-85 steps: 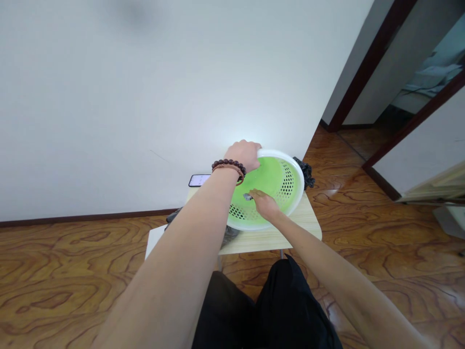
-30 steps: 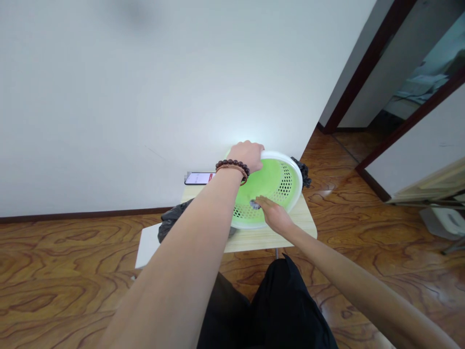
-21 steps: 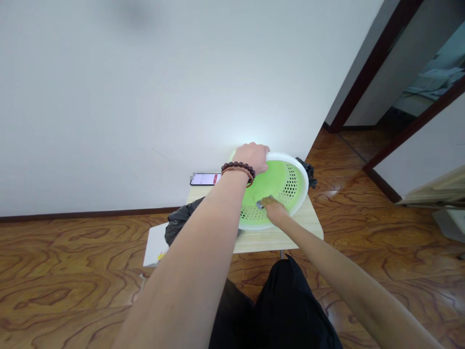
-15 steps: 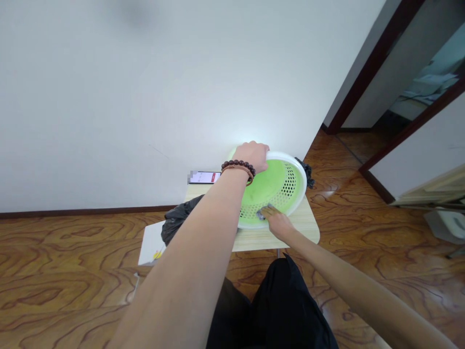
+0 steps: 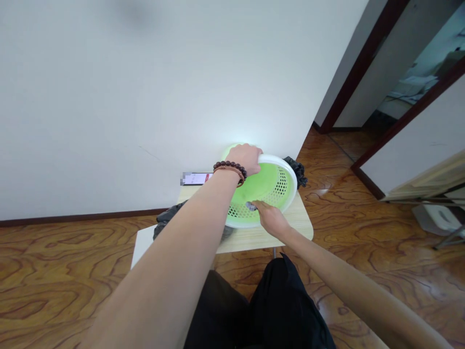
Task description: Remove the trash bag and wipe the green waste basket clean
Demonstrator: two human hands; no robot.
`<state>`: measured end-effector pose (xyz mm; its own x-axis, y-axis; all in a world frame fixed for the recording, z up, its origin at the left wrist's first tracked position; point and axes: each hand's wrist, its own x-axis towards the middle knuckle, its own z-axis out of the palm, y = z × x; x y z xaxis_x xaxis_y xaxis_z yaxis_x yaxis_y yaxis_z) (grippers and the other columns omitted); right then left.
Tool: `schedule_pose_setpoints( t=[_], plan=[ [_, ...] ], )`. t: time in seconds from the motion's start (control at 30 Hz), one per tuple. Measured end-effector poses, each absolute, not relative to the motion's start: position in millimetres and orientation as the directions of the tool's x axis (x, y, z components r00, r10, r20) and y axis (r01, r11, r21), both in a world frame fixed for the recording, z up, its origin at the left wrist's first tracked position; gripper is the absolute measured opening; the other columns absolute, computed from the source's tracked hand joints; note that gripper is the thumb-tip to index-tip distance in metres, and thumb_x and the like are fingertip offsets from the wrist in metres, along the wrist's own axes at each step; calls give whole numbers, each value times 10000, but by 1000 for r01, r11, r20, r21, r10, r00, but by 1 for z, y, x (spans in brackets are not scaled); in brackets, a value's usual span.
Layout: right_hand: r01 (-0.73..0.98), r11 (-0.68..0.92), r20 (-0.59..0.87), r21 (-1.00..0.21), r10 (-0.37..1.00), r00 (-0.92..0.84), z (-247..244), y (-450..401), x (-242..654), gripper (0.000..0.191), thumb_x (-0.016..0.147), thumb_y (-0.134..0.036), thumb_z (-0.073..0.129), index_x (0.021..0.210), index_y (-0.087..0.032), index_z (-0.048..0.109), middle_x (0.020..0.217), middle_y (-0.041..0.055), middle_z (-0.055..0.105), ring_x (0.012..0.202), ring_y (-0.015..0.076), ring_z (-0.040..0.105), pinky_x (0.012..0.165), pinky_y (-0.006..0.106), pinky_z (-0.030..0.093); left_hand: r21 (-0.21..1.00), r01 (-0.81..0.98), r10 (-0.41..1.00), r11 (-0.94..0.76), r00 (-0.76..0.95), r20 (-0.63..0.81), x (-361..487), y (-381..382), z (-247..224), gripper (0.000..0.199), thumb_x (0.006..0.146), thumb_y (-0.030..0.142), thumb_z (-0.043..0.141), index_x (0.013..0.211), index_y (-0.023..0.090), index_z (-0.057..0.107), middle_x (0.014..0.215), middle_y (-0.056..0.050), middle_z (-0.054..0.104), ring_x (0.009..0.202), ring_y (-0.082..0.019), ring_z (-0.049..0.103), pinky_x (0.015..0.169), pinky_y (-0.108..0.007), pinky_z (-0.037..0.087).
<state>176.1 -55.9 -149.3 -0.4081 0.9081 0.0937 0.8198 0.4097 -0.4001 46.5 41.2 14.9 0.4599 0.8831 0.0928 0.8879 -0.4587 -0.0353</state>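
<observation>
A green basket with a white rim (image 5: pixel 288 167) and rows of holes stands tilted on a small pale wooden table (image 5: pixel 261 238). My left hand (image 5: pixel 246 157), with a beaded bracelet at the wrist, is wrapped round the basket's upper rim. Inside the lower part of the basket, my right hand (image 5: pixel 269 215) pinches a small greyish crumpled cloth (image 5: pixel 250 206) near the perforated side. The fingertips of my left hand are partly hidden behind the rim.
A phone (image 5: pixel 196 179) lies at the table's back left, by the wall. Black plastic bags (image 5: pixel 297 172) show right of the basket and also at the table's left, next to a white box (image 5: pixel 143 244). A doorway opens at the right.
My right hand and the cloth have moved a little left and up inside the basket. My left hand keeps its hold on the rim. The whole view has shifted slightly.
</observation>
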Motion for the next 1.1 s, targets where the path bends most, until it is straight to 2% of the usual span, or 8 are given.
schedule_pose_setpoints(
  t=[0.1,0.23,0.4,0.5,0.6,0.7,0.9,1.1],
  plan=[
    [863,339,64,-375,938,-341,-152,-21,164,491,832,-40,299,1283,-160,454,1214,96,569,1040,195,564,880,296,428,-43,889,885,-456,458,82,45,41,16,396,694,238,492,1061,245,640,886,-82,655,828,-240,599,706,-341,445],
    [925,215,-97,-314,962,-257,-177,-2,148,458,822,-33,332,1224,-152,519,1144,109,609,1027,205,572,862,299,433,-37,893,890,-448,450,78,47,40,15,402,697,240,497,1073,260,636,900,-73,655,842,-233,593,721,-338,441],
    [907,280,-9,-314,955,-298,-205,-25,134,487,795,-9,352,1234,-131,522,1245,104,554,1153,187,486,964,279,367,-29,894,889,-448,448,89,46,42,13,367,720,278,495,1054,255,648,895,-78,654,830,-229,595,710,-333,436],
    [898,301,-25,-320,945,-326,-203,-41,136,489,801,-24,351,1239,-162,518,1235,83,567,1115,181,514,931,279,396,-15,887,881,-461,459,109,45,41,15,357,771,427,463,1022,260,653,867,-77,659,803,-227,601,700,-334,436],
    [906,305,-44,-292,942,-331,-190,-53,149,445,810,-45,363,1192,-177,548,1159,82,609,1040,188,553,871,278,428,17,904,898,-427,422,128,43,36,21,538,755,644,391,1011,245,645,886,-82,662,823,-229,598,718,-329,438],
    [907,335,-12,-253,937,-350,-175,-61,173,406,807,-50,380,1145,-171,569,1102,89,629,1025,192,547,869,281,422,40,947,939,-320,311,144,38,29,26,645,742,710,335,1094,237,595,935,-85,660,858,-222,594,751,-313,432],
    [861,476,102,-181,880,-465,-160,-65,204,326,821,-67,398,1073,-117,598,1071,124,629,1041,193,522,1005,292,301,-27,972,966,-233,234,110,28,26,36,538,808,562,342,1198,238,521,993,-110,640,886,-242,601,743,-317,428],
    [875,463,47,-140,886,-461,-157,-63,195,315,814,-72,409,1052,-142,603,998,121,654,954,213,570,877,309,388,-113,952,946,-286,299,125,33,25,43,593,821,470,360,1377,270,316,1038,-134,627,908,-274,596,744,-358,418]
  ],
)
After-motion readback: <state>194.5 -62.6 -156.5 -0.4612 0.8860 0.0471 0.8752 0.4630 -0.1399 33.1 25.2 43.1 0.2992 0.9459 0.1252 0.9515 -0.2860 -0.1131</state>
